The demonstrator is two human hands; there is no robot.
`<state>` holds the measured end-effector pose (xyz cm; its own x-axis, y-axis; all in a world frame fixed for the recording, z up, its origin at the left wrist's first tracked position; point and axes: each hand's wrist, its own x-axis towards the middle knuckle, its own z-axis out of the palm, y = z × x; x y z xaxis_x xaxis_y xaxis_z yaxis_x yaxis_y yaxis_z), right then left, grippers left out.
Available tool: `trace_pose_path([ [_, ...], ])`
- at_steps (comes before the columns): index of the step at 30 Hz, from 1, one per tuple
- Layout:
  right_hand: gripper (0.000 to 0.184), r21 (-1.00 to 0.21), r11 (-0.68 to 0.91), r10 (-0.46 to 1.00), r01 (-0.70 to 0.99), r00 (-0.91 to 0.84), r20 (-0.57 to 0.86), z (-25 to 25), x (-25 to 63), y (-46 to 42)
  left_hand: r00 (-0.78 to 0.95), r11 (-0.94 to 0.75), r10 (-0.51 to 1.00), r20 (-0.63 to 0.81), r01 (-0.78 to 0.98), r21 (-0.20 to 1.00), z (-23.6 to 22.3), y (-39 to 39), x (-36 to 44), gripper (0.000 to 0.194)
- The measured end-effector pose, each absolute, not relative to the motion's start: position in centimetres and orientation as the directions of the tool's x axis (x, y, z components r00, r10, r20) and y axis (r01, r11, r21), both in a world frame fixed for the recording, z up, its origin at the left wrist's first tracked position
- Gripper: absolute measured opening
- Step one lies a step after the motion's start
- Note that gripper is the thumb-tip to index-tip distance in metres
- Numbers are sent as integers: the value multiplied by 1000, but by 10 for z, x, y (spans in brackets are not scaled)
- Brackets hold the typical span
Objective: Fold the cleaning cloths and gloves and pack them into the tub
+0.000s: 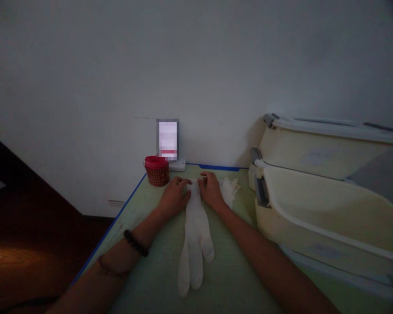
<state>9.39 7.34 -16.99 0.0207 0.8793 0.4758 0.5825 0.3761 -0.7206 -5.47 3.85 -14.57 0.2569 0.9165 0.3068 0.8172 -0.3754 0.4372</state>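
Observation:
A white glove [196, 224] lies lengthwise on the green tabletop [150, 270], its cuff away from me. Three broad lobes of it spread toward me; single fingers are hard to make out. My left hand [177, 194] pinches the left corner of the cuff, while my right hand [210, 189] has the right corner between its fingers, index finger raised a little. Just beyond my right hand rests a small pile of white gloves [229, 189], partly hidden by that hand.
A red woven basket [158, 174] stands at the back left, by a lit, blurred screen [168, 138] and a flat white object [179, 165]. On the right are cream plastic bins [294, 218] with grey handles. Blue tape [220, 167] edges the table against the wall.

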Motion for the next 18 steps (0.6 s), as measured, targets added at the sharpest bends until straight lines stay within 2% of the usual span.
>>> trace_pose_path([
  [2, 29, -695, 382, 875, 609, 3, 483, -168, 94, 71, 270, -379, 912, 308, 843, 382, -145, 37, -56, 26],
  [8, 18, -627, 421, 865, 656, -83, 494, -163, 96, 55, 300, -377, 908, 294, 889, 259, -144, 36, -57, 36],
  [12, 26, -600, 433, 865, 673, -121, 487, -162, 99, 47, 314, -374, 908, 277, 905, 203, -145, 36, -56, 39],
  [18, 25, -553, 418, 875, 720, -155, 459, -166, 99, 49, 319, -367, 911, 260, 916, 160, -148, 38, -55, 42],
])
